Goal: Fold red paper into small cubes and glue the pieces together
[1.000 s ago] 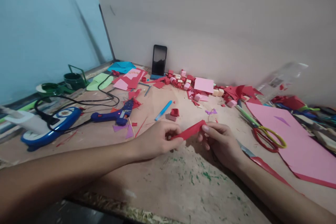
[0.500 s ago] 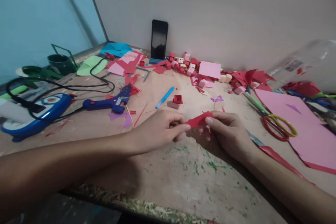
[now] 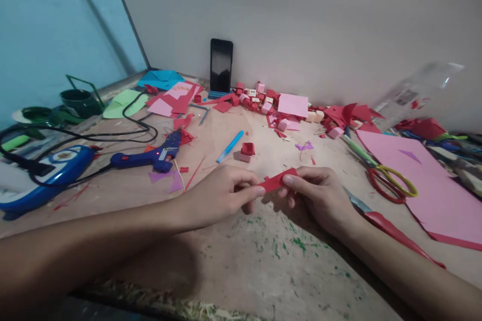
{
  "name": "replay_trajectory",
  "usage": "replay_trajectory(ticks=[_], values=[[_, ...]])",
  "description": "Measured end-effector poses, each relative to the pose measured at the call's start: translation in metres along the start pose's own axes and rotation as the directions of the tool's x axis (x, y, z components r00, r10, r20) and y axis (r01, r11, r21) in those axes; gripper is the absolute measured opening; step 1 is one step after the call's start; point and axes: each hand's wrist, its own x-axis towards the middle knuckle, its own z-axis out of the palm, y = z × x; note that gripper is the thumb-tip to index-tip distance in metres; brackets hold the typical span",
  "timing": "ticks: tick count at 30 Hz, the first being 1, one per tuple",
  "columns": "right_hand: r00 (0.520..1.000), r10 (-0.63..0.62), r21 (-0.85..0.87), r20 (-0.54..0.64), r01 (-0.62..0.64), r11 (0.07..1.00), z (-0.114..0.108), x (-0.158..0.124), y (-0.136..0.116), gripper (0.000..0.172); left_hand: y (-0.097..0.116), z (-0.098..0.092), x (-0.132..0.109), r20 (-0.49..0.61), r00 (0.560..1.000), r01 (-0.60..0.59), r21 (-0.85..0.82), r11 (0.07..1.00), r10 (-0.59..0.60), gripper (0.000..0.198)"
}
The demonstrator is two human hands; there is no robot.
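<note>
A narrow strip of red paper (image 3: 276, 180) is stretched between my two hands above the tabletop. My left hand (image 3: 229, 188) pinches its left end between thumb and fingers. At the other end, my right hand (image 3: 318, 190) grips it, the thumb lying on its front face. Just beyond the strip sits a small open box of red and pink paper (image 3: 247, 150). A blue pen (image 3: 230, 146) lies to the left of that box. The fingers behind the strip are partly hidden.
Left lies a blue glue gun (image 3: 154, 158) with a black cable. Scissors (image 3: 391, 180), a red-handled knife-like tool (image 3: 395, 230) and pink sheets (image 3: 448, 200) lie right. Behind are a propped phone (image 3: 221, 66), several small paper cubes (image 3: 265, 107) and a plastic bottle (image 3: 417, 93).
The view has shifted slightly, so the background sits a little lower and further left. Both hands keep hold of the red strip, the right thumb now a little further in along it.
</note>
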Motion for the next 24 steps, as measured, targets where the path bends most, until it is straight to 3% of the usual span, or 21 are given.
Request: replay_trajectory(ticks=[4,9,14,24], values=[[0.999,-0.013,-0.004,-0.035,0.012,1.000,0.000,-0.001,0.003,0.031,0.002,0.002,0.002,0.016,0.999,0.044,-0.099,0.994,-0.043,0.028],[0.998,-0.059,-0.112,-0.023,0.056,0.992,0.003,-0.002,0.000,0.033,0.003,0.004,0.005,0.012,0.998,0.055,-0.054,0.997,-0.054,0.041],[0.996,-0.034,-0.143,0.082,0.046,0.989,0.007,-0.002,-0.009,0.038,0.003,0.005,0.004,0.003,1.000,-0.001,0.012,1.000,0.001,0.035],[0.998,0.021,-0.132,0.060,-0.013,0.991,0.011,-0.003,-0.010,0.034,0.000,0.003,0.005,0.022,1.000,0.021,0.023,1.000,-0.022,0.034]])
